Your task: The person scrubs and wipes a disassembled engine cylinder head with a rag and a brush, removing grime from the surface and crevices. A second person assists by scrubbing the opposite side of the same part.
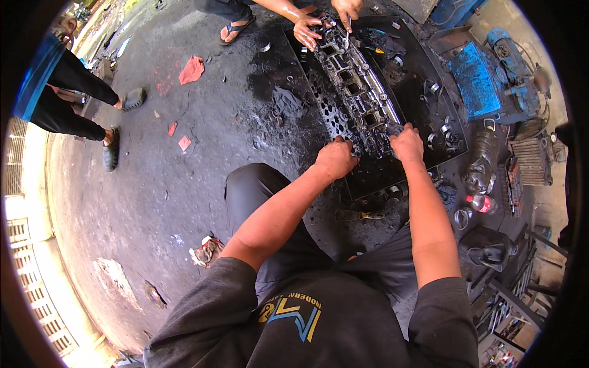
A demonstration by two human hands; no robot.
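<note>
A long, oily metal cylinder head lies on a black board on the floor, running away from me. My left hand is closed on its near left corner, and my right hand is closed on the near right corner. The fingertips of both are partly hidden. Along its left side shows a flat metal piece with round holes, possibly a gasket. At the far end a co-worker's left-lying hand rests on the cylinder head, while the other hand holds a thin metal tool against it.
Rings and small parts lie on the board's right side. Beyond are a blue machine, a bottle with a red label and a black container. A dark rag and red cloth lie left; another person stands farther left.
</note>
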